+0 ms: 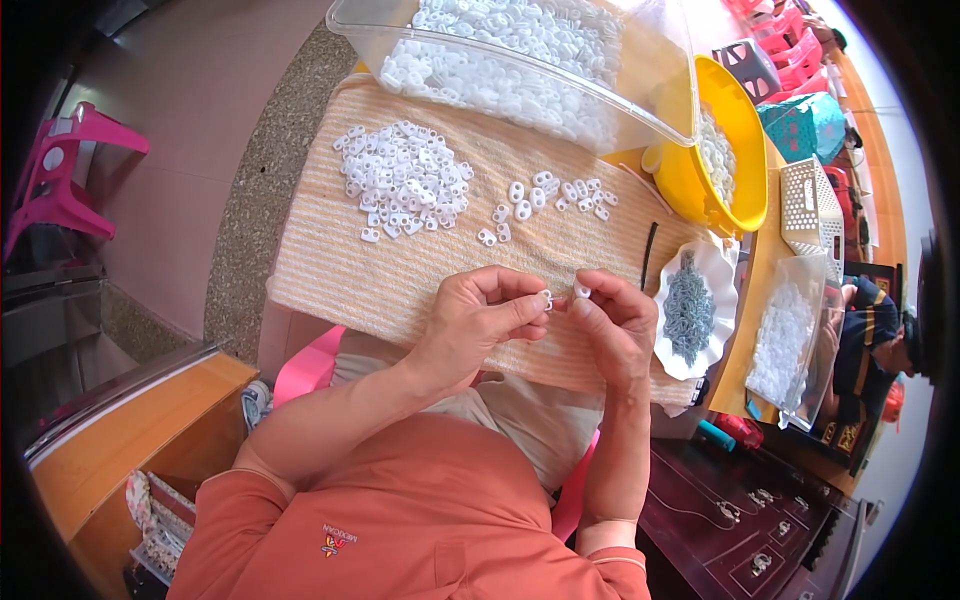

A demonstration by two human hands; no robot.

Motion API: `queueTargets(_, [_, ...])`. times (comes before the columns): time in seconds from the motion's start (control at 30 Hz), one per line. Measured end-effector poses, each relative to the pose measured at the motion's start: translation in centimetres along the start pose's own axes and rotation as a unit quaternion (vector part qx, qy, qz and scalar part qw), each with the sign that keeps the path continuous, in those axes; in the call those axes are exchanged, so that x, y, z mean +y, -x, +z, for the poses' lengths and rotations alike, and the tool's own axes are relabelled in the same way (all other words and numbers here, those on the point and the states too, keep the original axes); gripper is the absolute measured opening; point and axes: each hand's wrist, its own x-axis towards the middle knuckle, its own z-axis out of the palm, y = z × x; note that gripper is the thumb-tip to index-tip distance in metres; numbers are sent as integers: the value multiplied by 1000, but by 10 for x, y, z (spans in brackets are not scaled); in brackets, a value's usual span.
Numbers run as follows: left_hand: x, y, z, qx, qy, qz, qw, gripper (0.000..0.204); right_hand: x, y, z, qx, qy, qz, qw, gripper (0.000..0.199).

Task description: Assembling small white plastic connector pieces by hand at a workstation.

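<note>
Striped cloth (330,270) bears white pieces (405,180) beyond hands (545,320)

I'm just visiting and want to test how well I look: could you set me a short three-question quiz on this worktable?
1. True or false: the left hand and the right hand each pinch a small white piece.
2. What colour is the bowl at the table's right side? A) green B) yellow C) black
3. Fill in: the larger heap of white pieces lies on a striped ____.

Key: 1 true; 2 B; 3 cloth. The grey parts sit in a scalloped white dish, and a clear tub at the far edge holds more white pieces.
</note>
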Motion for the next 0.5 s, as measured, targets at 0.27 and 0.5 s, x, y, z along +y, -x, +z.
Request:
queueTargets(0.27, [0,1,0,-2,-2,7,1000,14,-1,-1,-1,-18,20,1,1000,23])
queueTargets(0.5, [1,2,2,-5,-6,8,1000,14,1,0,1,14,76,24,997,21])
